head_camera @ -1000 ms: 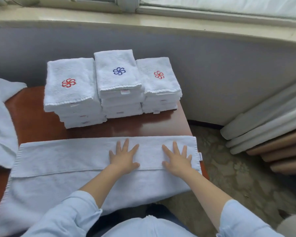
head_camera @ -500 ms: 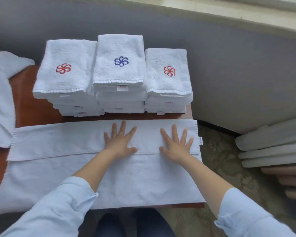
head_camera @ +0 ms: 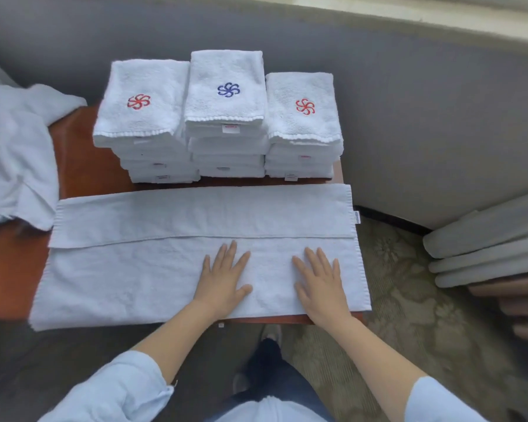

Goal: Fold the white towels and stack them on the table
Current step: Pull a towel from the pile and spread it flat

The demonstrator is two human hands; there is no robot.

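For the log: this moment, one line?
towel: partly folded | left hand: flat on it | right hand: flat on it | stacks: three

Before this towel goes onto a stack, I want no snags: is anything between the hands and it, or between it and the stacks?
Nothing visible. The left hand and right hand lie flat on the towel; only a bare strip of table separates it from the stacks. The loose heap sits off to the left.
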